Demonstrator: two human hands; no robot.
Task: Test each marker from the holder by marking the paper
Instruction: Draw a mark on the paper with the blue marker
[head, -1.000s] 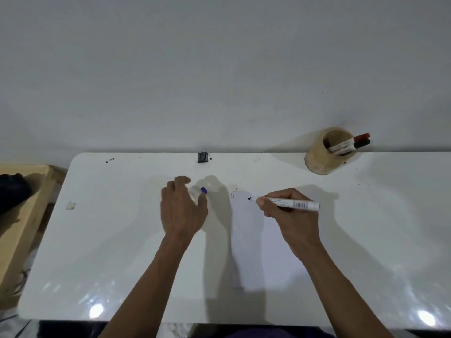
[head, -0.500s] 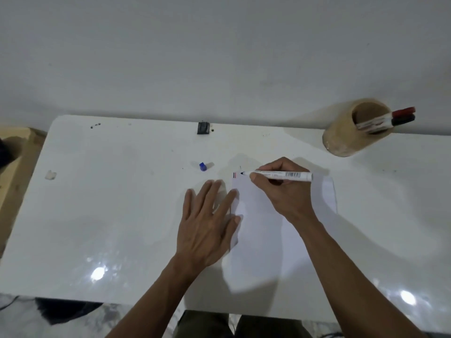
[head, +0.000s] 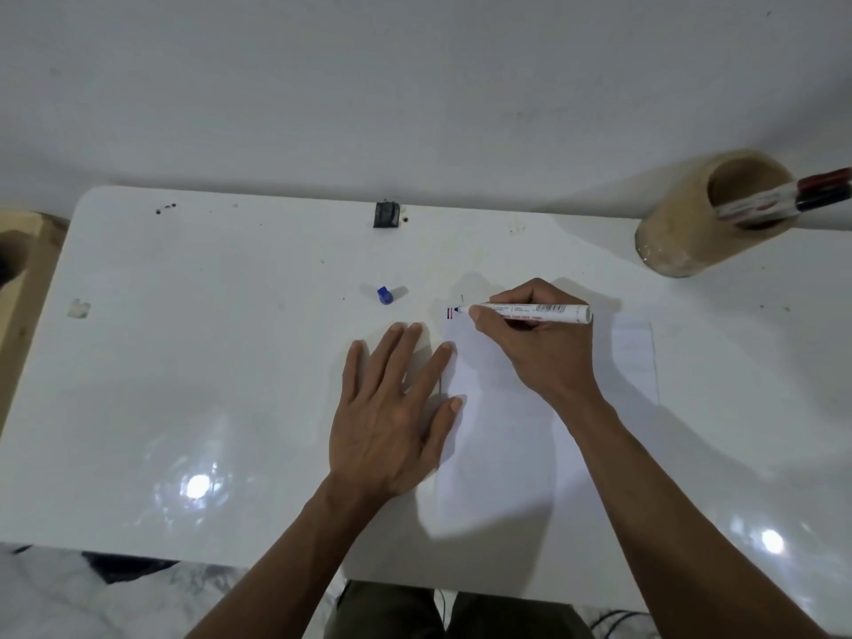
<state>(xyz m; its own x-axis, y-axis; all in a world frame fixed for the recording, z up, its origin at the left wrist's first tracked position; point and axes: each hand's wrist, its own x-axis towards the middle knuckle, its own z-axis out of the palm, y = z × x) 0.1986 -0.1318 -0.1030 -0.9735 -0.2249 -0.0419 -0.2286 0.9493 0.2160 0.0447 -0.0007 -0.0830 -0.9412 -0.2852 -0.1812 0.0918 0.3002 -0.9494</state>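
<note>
A white sheet of paper (head: 516, 435) lies on the white table (head: 207, 362). My right hand (head: 535, 348) grips a white marker (head: 535, 312) lying nearly level, its dark tip touching the paper's top left corner beside short red and dark marks (head: 450, 313). My left hand (head: 392, 417) rests flat with fingers spread, its thumb and forefinger on the paper's left edge. A blue cap (head: 384, 295) lies on the table above the left hand. The tan round holder (head: 710, 214) stands at the far right with two markers (head: 793, 200) leaning out, one red-capped, one dark-capped.
A small black block (head: 386, 214) sits at the table's far edge against the grey wall. A scrap of tape (head: 78, 308) sticks near the left edge. A wooden piece (head: 18, 288) stands left of the table.
My left hand let go of the blue cap, left it on the table and came down flat by the paper's edge. The marker tip moved left to the corner marks. The camera tilted down.
</note>
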